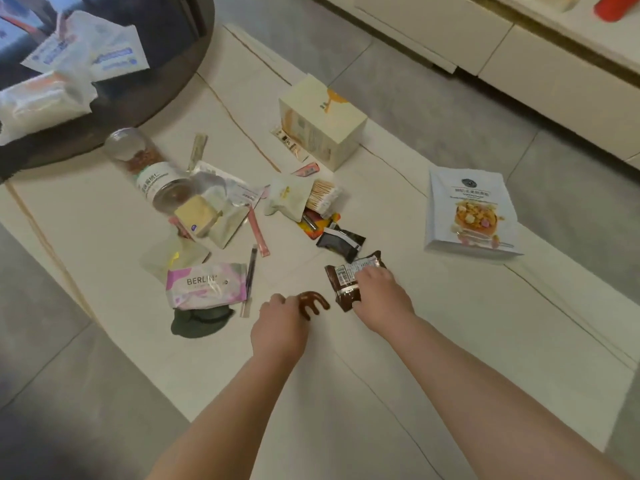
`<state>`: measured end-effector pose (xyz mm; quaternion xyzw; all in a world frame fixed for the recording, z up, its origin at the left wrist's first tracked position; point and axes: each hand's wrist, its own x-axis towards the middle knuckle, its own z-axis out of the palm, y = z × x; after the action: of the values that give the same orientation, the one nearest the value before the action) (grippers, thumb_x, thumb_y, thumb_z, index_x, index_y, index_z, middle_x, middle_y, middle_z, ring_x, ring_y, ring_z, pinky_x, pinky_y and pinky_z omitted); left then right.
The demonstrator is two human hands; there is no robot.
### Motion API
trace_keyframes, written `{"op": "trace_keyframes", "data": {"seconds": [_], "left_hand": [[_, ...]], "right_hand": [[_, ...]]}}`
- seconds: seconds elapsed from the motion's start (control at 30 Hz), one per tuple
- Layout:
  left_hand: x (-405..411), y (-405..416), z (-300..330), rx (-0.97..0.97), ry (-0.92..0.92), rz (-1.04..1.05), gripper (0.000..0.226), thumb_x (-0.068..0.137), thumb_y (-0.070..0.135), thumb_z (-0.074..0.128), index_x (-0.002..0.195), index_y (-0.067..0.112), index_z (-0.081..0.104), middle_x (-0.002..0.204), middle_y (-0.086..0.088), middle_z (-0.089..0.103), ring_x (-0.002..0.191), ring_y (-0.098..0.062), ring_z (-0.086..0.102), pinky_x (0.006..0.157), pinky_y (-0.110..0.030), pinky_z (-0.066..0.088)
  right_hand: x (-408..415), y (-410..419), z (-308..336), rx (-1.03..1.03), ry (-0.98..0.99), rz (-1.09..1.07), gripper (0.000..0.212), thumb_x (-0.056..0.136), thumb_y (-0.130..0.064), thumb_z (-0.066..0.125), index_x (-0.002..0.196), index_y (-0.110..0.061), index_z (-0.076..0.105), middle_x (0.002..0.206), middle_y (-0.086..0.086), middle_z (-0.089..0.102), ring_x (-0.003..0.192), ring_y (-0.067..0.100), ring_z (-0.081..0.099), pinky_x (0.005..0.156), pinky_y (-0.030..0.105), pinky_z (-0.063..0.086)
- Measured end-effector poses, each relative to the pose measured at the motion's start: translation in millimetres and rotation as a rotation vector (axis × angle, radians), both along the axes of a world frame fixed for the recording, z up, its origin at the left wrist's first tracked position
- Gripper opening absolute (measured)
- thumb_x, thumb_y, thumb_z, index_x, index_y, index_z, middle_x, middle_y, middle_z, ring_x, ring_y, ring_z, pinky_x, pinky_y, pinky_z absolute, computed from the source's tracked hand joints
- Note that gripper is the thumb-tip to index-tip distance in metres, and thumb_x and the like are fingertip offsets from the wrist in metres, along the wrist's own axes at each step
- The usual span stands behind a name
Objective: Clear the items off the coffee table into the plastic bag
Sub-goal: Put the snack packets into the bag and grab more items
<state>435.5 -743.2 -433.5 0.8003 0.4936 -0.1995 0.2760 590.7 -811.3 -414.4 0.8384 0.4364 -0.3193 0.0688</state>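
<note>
We see two bare forearms, no sleeves reaching them. The left hand (pixel 278 327) and right hand (pixel 381 299) carry no rings, watch or gloves that we can make out.

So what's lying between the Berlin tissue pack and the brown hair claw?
In the head view, a dark pen lies between the Berlin pack and the hair claw.

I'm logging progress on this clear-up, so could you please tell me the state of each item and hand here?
Left hand: grip closing on the brown hair claw.
Right hand: fingers on the brown snack packet.
Clear jar: lying on its side.
Cream box: upright, closed.
White pouch: lying flat.
</note>
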Motion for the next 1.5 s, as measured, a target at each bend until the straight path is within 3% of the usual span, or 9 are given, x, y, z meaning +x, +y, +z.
{"op": "trace_keyframes", "data": {"seconds": [0.27, 0.43, 0.67, 0.77, 0.93, 1.07, 1.2, 1.3, 1.5], "left_hand": [[18, 4, -41, 0.136, 0.024, -0.001, 0.030, 0.095, 0.023, 0.048, 0.123, 0.014, 0.047, 0.120, -0.008, 0.050, 0.110, -0.027, 0.047, 0.073, -0.033, 0.039], [23, 7, -40, 0.115, 0.013, 0.027, 0.031, 0.092, 0.026, 0.052, 0.118, 0.010, 0.048, 0.117, -0.010, 0.051, 0.108, -0.028, 0.048, 0.076, -0.034, 0.040], [16, 12, -39, 0.038, 0.053, 0.011, 0.033, 0.092, 0.035, 0.050, 0.112, 0.009, 0.054, 0.118, -0.011, 0.048, 0.110, -0.029, 0.047, 0.077, -0.034, 0.038], [9, 15, -37, 0.030, 0.050, 0.030, 0.030, 0.095, 0.034, 0.048, 0.112, 0.010, 0.053, 0.117, -0.009, 0.052, 0.109, -0.028, 0.050, 0.076, -0.034, 0.038], [-9, 32, -27, -0.006, 0.013, 0.102, 0.019, 0.099, 0.023, 0.041, 0.111, 0.010, 0.048, 0.109, -0.007, 0.058, 0.098, -0.027, 0.059, 0.070, -0.035, 0.042], [-23, 56, -15, 0.036, -0.032, 0.146, 0.016, 0.100, 0.022, 0.039, 0.109, 0.010, 0.046, 0.108, -0.009, 0.059, 0.096, -0.028, 0.059, 0.073, -0.040, 0.048], [-35, 80, -6, -0.029, -0.147, 0.297, 0.018, 0.099, 0.024, 0.039, 0.111, 0.012, 0.044, 0.110, -0.005, 0.061, 0.097, -0.025, 0.060, 0.077, -0.041, 0.052], [-44, 86, 5, -0.119, -0.176, 0.450, 0.022, 0.098, 0.034, 0.044, 0.105, 0.014, 0.043, 0.102, -0.007, 0.064, 0.090, -0.026, 0.064, 0.079, -0.044, 0.056], [-82, 79, 46, -0.164, -0.172, 0.535, 0.040, 0.092, 0.052, 0.049, 0.102, 0.013, 0.051, 0.080, 0.001, 0.064, 0.061, -0.015, 0.063, 0.067, -0.035, 0.057]], "right_hand": [[4, 10, -40, 0.032, -0.123, 0.113, 0.071, 0.085, -0.026, 0.067, 0.143, -0.015, 0.027, 0.155, 0.005, 0.021, 0.137, 0.027, 0.026, 0.103, 0.039, 0.038], [3, 16, -41, 0.029, -0.233, 0.104, 0.077, 0.078, -0.051, 0.067, 0.137, -0.017, 0.031, 0.134, 0.007, 0.046, 0.119, 0.026, 0.042, 0.096, 0.035, 0.037], [1, 11, -35, -0.045, -0.330, 0.162, 0.076, 0.069, -0.072, 0.060, 0.121, -0.018, 0.045, 0.122, 0.006, 0.050, 0.113, 0.024, 0.043, 0.097, 0.035, 0.035], [-1, 12, -30, -0.035, -0.233, 0.162, 0.074, 0.072, -0.067, 0.062, 0.122, -0.017, 0.042, 0.124, 0.005, 0.048, 0.115, 0.023, 0.045, 0.097, 0.034, 0.037], [-4, 31, -17, 0.055, 0.003, -0.035, 0.045, 0.088, -0.049, 0.056, 0.114, -0.015, 0.040, 0.113, 0.004, 0.057, 0.096, 0.022, 0.059, 0.066, 0.031, 0.043], [0, 57, -13, 0.106, 0.015, -0.080, 0.031, 0.096, -0.034, 0.045, 0.116, -0.011, 0.043, 0.115, 0.008, 0.060, 0.101, 0.028, 0.059, 0.081, 0.038, 0.046], [-7, 80, -12, 0.185, 0.272, -0.321, 0.022, 0.093, -0.021, 0.048, 0.111, -0.010, 0.045, 0.105, 0.006, 0.059, 0.090, 0.023, 0.054, 0.080, 0.036, 0.046], [-25, 87, -7, 0.242, 0.425, -0.427, 0.033, 0.092, -0.026, 0.056, 0.121, -0.011, 0.052, 0.112, 0.004, 0.062, 0.099, 0.020, 0.057, 0.082, 0.032, 0.046], [-72, 84, 27, 0.206, 0.536, -0.397, 0.030, 0.094, -0.039, 0.052, 0.115, -0.017, 0.052, 0.103, 0.004, 0.065, 0.087, 0.018, 0.065, 0.062, 0.026, 0.053]]}}
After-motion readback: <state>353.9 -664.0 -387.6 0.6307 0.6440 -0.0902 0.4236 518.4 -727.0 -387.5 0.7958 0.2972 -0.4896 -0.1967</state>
